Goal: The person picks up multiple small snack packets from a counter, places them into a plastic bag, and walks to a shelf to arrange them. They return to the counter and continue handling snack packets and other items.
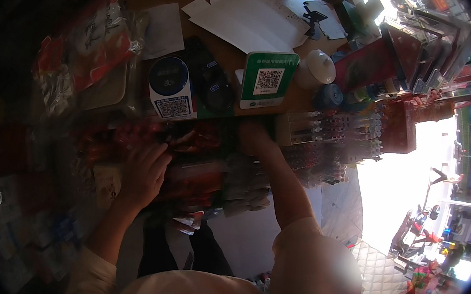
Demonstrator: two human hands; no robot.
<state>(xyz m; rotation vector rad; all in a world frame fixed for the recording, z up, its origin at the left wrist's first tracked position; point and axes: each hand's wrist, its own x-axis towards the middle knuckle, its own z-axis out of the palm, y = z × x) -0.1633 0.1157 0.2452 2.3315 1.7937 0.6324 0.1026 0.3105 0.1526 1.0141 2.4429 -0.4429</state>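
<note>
My left hand lies over the packets on the shelf below the counter, its fingers spread a little beside dark red wrapped goods. Nothing shows in its grasp. My right hand reaches into the shadow under the counter edge, left of a box of pens; its fingers are hidden, so what it touches cannot be told. Just above stand a green sign with a printed code and a round dark payment device with a code card.
On the counter are a flattened white carton, a white lidded jar, a sheet of paper and a red-and-white plastic bag. Clear display frames stand at the upper right. A quilted white surface is at the lower right.
</note>
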